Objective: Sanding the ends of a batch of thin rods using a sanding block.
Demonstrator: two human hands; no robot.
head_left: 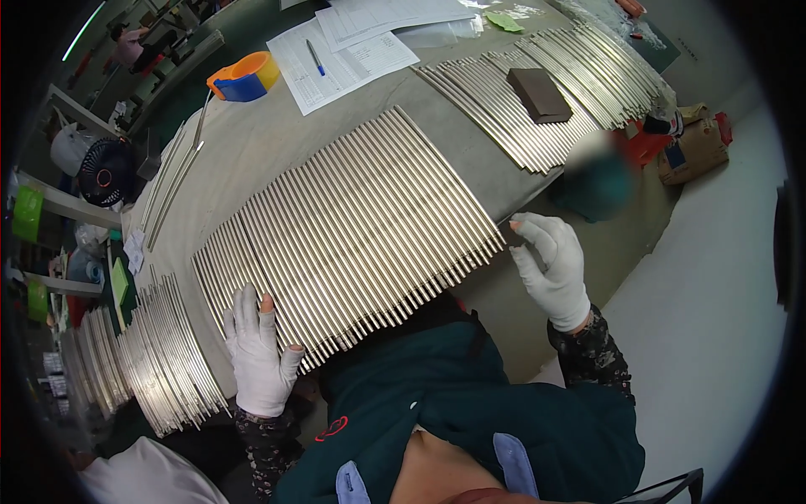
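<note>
Grey bench fills the workshop view, carrying a wide row of thin metal rods laid side by side, with a second batch of rods farther back under a dark block, plus paper sheets, a blue pen and a tape dispenser. Left hand, in a white glove with cut fingertips, lies flat and open on the near ends of the rods at the bench edge, gripping nothing. Right hand, gloved alike, is raised just off the row's right corner, fingers loosely curled and empty; more rod bundles sit at far left.
</note>
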